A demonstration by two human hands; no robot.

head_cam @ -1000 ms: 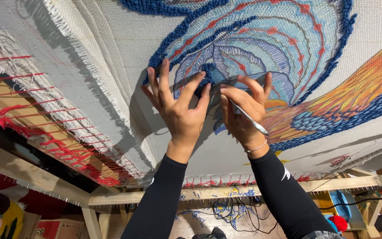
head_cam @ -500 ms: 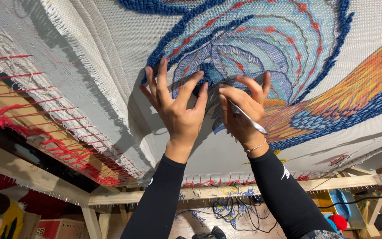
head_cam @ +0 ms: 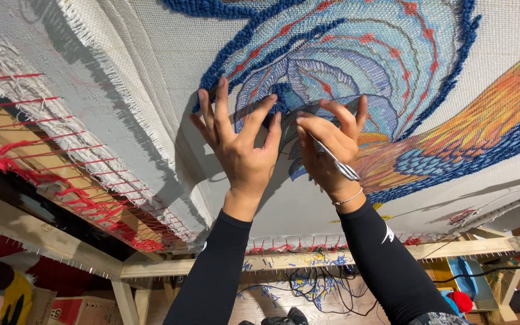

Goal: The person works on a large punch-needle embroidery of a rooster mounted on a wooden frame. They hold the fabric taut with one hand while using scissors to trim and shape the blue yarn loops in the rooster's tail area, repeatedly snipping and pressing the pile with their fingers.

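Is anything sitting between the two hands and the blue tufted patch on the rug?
Nothing visible. The left hand and right hand, which holds small scissors, already rest with fingertips on the blue tufted patch of the rug.

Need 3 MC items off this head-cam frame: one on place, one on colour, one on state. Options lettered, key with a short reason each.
1. Where does the left hand rest?
A. On the tufted cloth beside the blue yarn outline
B. On the wooden frame bar
C. On the floor

2. What colour is the yarn laced along the left frame edge?
A. Green
B. Red
C. White

3. What is the state of the right hand?
A. Open and empty
B. Closed on a slim metal tool
C. Gripping a cardboard box

Key:
1 A, its spread fingers press on the cloth next to the blue outline.
2 B, the red lacing zigzags from the cloth edge to the wooden frame.
3 B, the metal tool runs across that hand, pinched by the fingers.
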